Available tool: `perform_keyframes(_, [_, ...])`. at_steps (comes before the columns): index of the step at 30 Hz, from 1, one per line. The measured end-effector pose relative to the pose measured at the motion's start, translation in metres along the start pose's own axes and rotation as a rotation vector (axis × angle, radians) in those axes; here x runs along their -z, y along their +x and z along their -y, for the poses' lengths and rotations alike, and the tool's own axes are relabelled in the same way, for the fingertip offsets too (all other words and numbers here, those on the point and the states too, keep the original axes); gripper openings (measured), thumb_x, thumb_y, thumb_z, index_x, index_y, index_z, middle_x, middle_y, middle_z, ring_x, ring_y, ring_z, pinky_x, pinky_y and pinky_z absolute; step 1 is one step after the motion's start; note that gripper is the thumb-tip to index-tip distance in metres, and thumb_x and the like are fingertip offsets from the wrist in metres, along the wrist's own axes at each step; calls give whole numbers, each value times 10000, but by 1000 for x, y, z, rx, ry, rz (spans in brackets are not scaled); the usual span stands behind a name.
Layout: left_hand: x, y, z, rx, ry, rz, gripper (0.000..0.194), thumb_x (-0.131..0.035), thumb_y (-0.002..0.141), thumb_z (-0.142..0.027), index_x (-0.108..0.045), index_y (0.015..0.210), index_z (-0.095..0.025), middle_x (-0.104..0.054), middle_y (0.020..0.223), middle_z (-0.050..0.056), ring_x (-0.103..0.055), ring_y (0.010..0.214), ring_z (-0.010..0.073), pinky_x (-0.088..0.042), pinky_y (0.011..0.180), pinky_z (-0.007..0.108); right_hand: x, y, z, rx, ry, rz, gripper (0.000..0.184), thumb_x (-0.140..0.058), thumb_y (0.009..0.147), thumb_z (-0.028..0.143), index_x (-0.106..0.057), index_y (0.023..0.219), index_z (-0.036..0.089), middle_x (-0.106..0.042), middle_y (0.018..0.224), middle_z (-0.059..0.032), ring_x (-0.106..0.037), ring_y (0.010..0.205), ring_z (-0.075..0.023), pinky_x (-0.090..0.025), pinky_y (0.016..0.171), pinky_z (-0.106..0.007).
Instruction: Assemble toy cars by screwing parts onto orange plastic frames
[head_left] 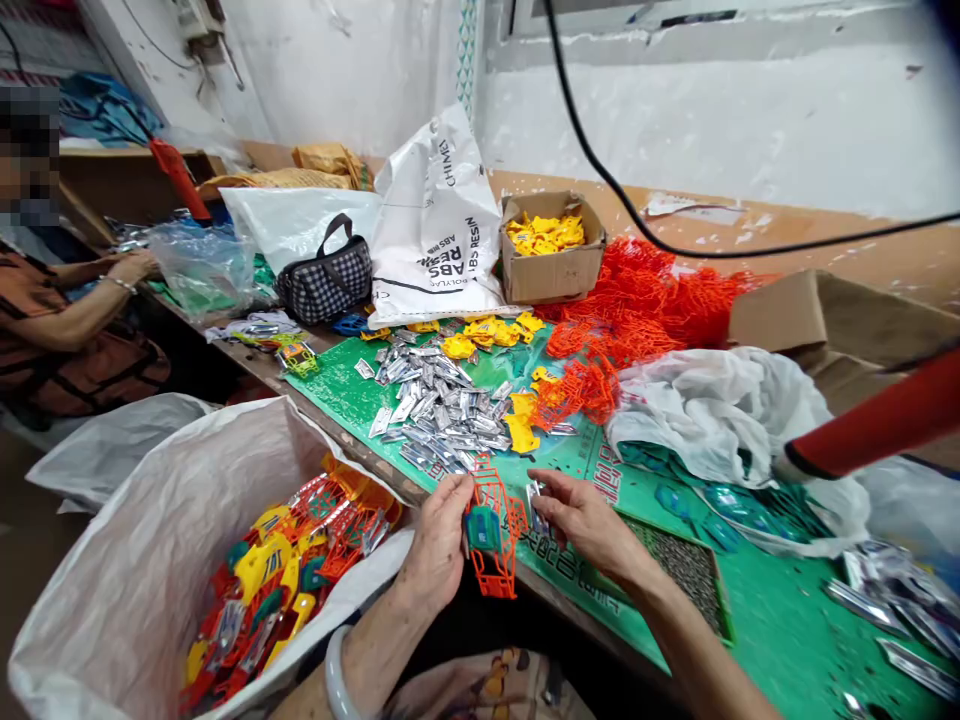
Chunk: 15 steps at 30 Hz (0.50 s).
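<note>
My left hand [439, 540] grips an orange plastic lattice frame [495, 575] by its left side, just past the table's near edge. A dark green translucent piece [484, 528] sits in the middle of that frame. Close to its right side, my right hand [589, 515] pinches a small silver plastic part [537, 508] between thumb and fingers. Beyond both hands lies a heap of silver parts [450, 405], with yellow plastic pieces [521, 425] and a tangle of orange frames [581, 390] beside it.
A large white sack [150, 530] of assembled toy pieces stands at my left. A tray of small screws [679, 570] lies right of my right hand. A red electric screwdriver [877, 415] hangs at right. Behind are a carton [551, 270] and a checkered bag [326, 280]. Another person [67, 320] works far left.
</note>
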<state>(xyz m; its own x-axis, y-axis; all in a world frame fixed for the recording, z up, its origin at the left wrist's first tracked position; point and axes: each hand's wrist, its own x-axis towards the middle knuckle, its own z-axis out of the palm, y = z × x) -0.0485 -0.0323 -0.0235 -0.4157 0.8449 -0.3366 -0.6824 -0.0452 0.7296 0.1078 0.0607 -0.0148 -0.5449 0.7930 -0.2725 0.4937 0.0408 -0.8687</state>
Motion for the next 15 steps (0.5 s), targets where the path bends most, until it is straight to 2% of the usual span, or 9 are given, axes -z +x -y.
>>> perform_keyframes(2, [4,1,-3,-4,-15,-14,308,-872,634,-374,-685,757,-163,-695,701,-28,-607,610,115,-465,602,214,-3,5,0,25,-136,-25,440,-531,834,263,-645,1243,147,-700,861,-54,-615,729,-184,-477,717,-314])
perform_keyframes(4, [8,1,-7,-5,-29,-27,317,-876,627,-381,-691,766,-163,-691,693,-32,-608,612,113,-471,600,213,-5,7,2,39,-292,-38,373,-535,815,192,-693,1146,127,-713,923,-104,-637,865,-238,-449,822,-350])
perform_keyframes(7, [12,1,-13,4,-53,-54,343,-891,594,-382,-702,778,-163,-712,720,-23,-625,638,120,-492,615,218,-9,7,6,28,-493,-58,310,-542,808,165,-721,1052,95,-690,968,-177,-646,885,-291,-432,813,-377])
perform_keyframes(9, [14,0,-17,16,-71,-91,359,-907,556,-375,-703,762,-162,-717,717,-22,-633,644,124,-501,618,220,-10,9,12,25,-582,-86,324,-536,835,186,-708,1090,88,-666,1050,-206,-650,909,-297,-432,814,-371])
perform_keyframes(12, [18,0,-21,15,-100,-143,353,-914,531,-352,-697,737,-165,-700,687,-40,-626,626,112,-500,613,211,-13,24,23,58,-654,-110,340,-511,886,212,-685,1163,122,-671,1123,-172,-642,995,-256,-425,857,-314])
perform_keyframes(15, [22,0,-21,11,-116,-141,313,-898,559,-325,-687,729,-168,-689,688,-48,-612,621,104,-500,613,205,-18,46,34,86,-703,-99,282,-499,912,226,-723,1073,167,-710,1088,-111,-640,1012,-210,-419,845,-259])
